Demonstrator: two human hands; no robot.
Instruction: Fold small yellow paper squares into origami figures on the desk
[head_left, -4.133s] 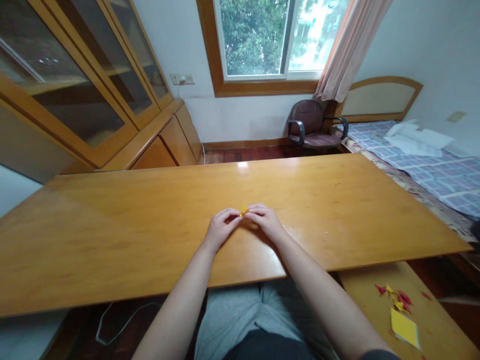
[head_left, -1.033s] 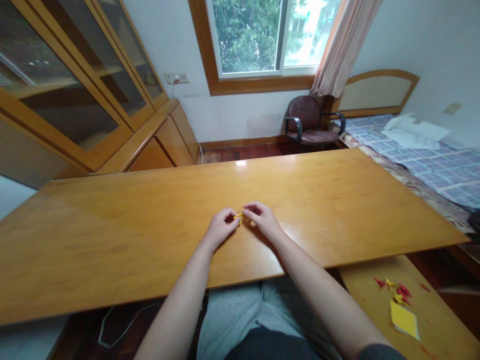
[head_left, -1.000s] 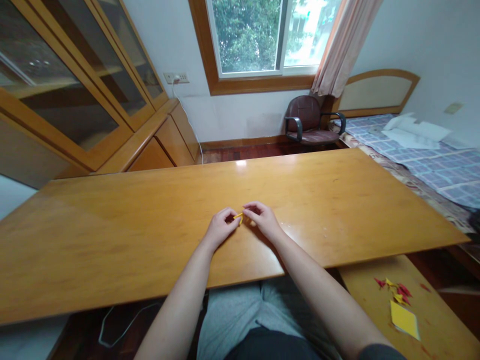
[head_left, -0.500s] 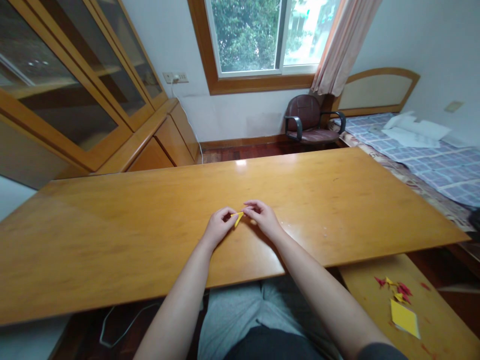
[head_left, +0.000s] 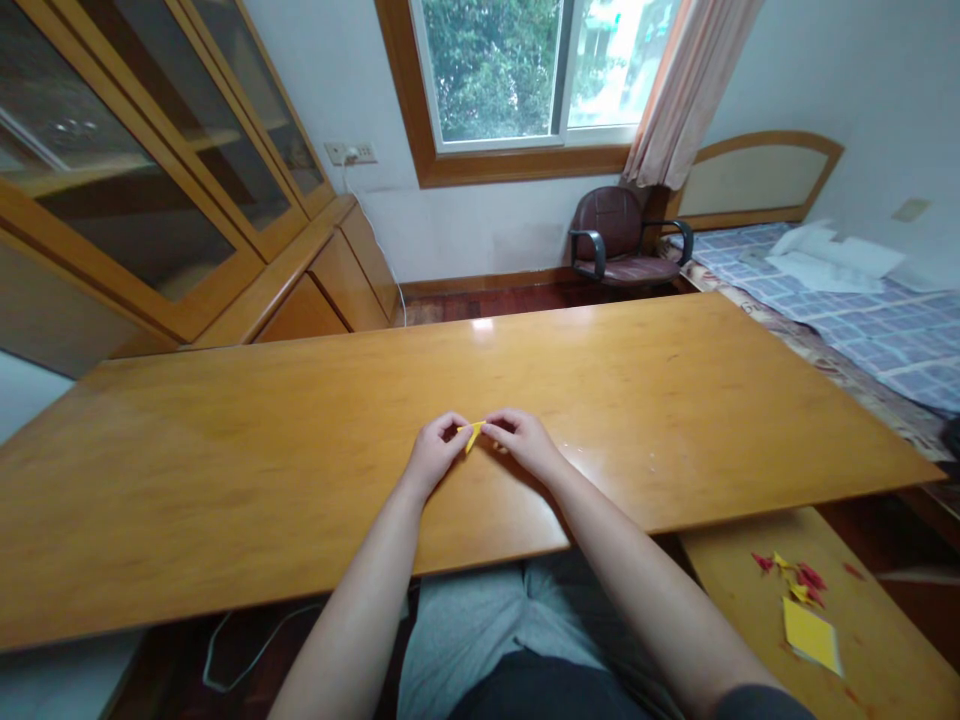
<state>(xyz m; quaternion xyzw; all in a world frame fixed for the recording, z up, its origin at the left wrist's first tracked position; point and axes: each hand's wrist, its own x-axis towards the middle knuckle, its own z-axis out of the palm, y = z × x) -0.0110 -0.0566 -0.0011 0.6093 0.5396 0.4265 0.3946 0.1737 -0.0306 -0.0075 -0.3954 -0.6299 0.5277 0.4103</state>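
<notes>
Just above the wooden table (head_left: 300, 500), a small piece of folded yellow paper (head_left: 474, 434) is pinched between my two hands. My left hand (head_left: 436, 448) grips its left side with thumb and fingers, and a narrow yellow point hangs down beside the thumb. On the other side, my right hand (head_left: 523, 440) pinches the paper's right end with thumb and forefinger. Parts of the paper are hidden by the fingertips, so its full shape cannot be made out.
On a lower surface at right lie a stack of yellow paper squares (head_left: 812, 636) and several small red and yellow folded paper pieces (head_left: 808, 580). Tiny white scraps (head_left: 652, 461) dot the table. Beyond are a chair (head_left: 619, 235), a bed (head_left: 862, 310) and a glass-door cabinet (head_left: 172, 180).
The yellow paper was mostly covered by my fingers; it has been turned, and a narrow point now shows hanging downward. My right fingertips have closed in on its right end.
</notes>
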